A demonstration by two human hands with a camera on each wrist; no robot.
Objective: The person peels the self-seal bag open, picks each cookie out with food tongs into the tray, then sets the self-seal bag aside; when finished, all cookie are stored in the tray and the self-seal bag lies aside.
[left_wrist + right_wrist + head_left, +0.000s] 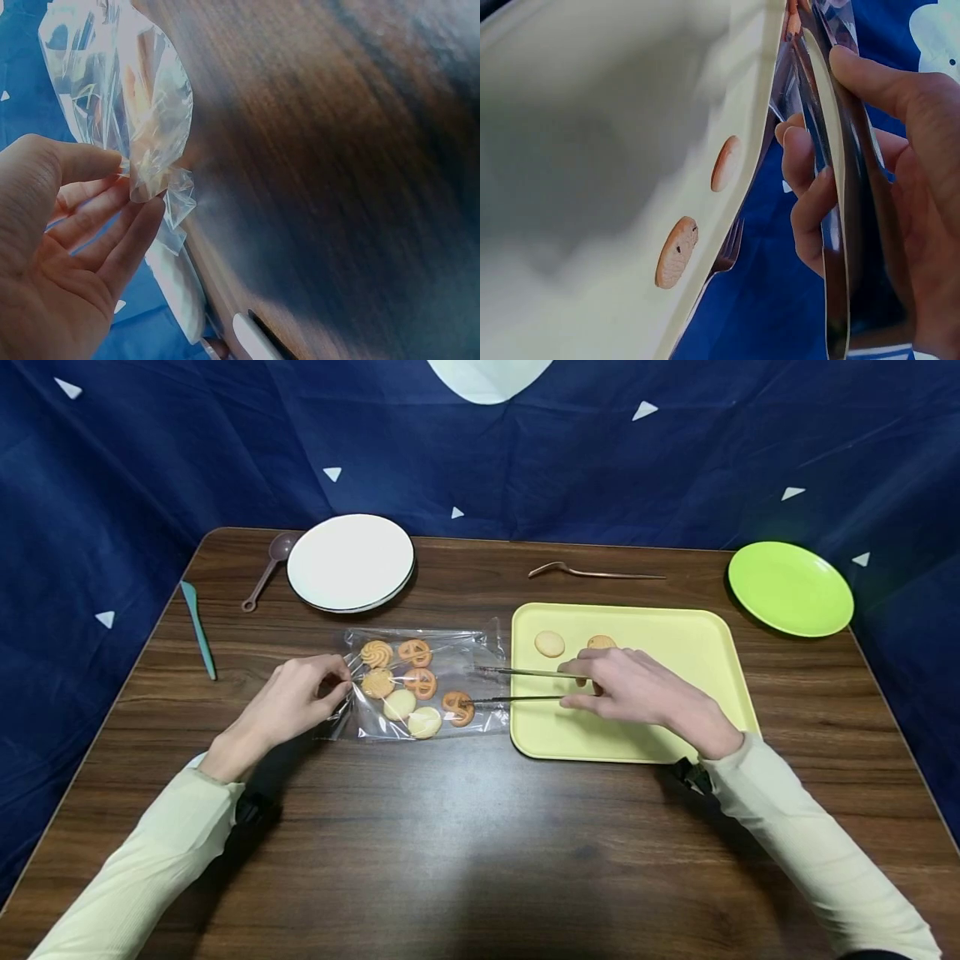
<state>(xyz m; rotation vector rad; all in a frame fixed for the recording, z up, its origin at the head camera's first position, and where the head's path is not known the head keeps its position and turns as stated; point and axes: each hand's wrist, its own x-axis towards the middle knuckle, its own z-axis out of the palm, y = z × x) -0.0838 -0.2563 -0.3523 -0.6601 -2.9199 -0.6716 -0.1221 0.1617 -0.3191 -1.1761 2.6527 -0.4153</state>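
My left hand (296, 697) pinches the left end of a clear plastic bag (480, 647) between thumb and fingers. In the left wrist view, the crinkled film (161, 97) rises from those fingertips. Several cookies lie inside the bag, among them a swirl cookie (377, 653), pale round cookies (424, 722) and a pretzel-shaped cookie (458, 708). My right hand (630, 689) grips metal tongs (532, 698) over the tray. The tong arms are spread and reach into the bag's right end, one tip right at the pretzel-shaped cookie. The right wrist view shows the tongs (870, 262) in my grasp.
Two cookies, one plain (550, 643) and one partly hidden (601, 642), lie on a yellow tray (705, 635). Behind are white plates (351, 562), a fork (600, 574) and a green plate (791, 587). A measuring spoon (266, 568) and teal knife (198, 631) lie left.
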